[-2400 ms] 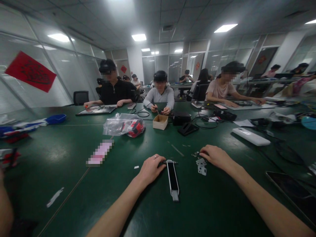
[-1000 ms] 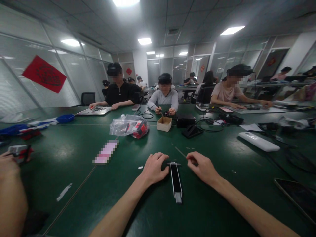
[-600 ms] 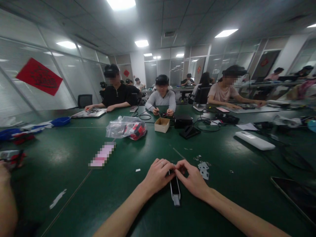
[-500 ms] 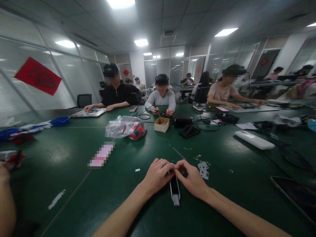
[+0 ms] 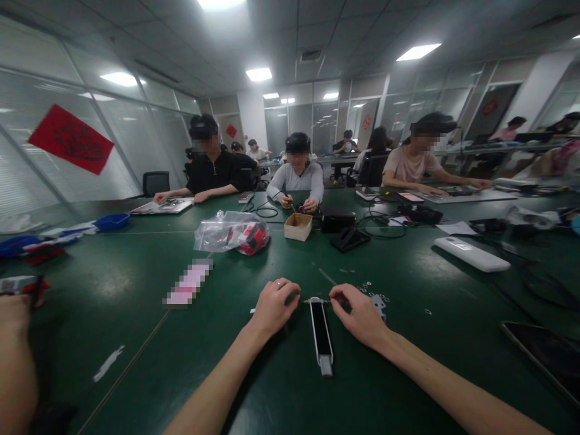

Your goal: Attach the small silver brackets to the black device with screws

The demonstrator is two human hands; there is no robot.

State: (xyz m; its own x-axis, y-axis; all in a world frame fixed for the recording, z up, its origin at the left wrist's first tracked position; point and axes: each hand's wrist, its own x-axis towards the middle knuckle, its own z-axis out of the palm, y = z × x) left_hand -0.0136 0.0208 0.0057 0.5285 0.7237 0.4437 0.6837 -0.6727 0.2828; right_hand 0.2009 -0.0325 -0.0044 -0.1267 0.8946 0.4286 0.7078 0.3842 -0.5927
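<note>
A narrow black device with a white frame [image 5: 321,329] lies lengthwise on the green table, a grey piece [image 5: 325,365] at its near end. A thin strand [image 5: 312,301] runs crosswise at its far end. On the left of that end, my left hand [image 5: 275,305] pinches the strand's left side, thumb and forefinger together. My right hand [image 5: 357,311] is closed the same way at the strand's right side. Grey flat pieces with holes [image 5: 378,304] lie partly behind my right hand, beside several small rings [image 5: 368,284].
Ahead are a plastic bag with a red item [image 5: 233,234], an open box [image 5: 298,226] and a black stand [image 5: 350,240]. A white device [image 5: 471,254] and a dark tablet [image 5: 544,350] lie right. People sit across the table; another person's arm [image 5: 18,356] is at far left.
My hands have parted from over the device's far end, the left moving left and the right slightly right. The far end and the strand across it now show.
</note>
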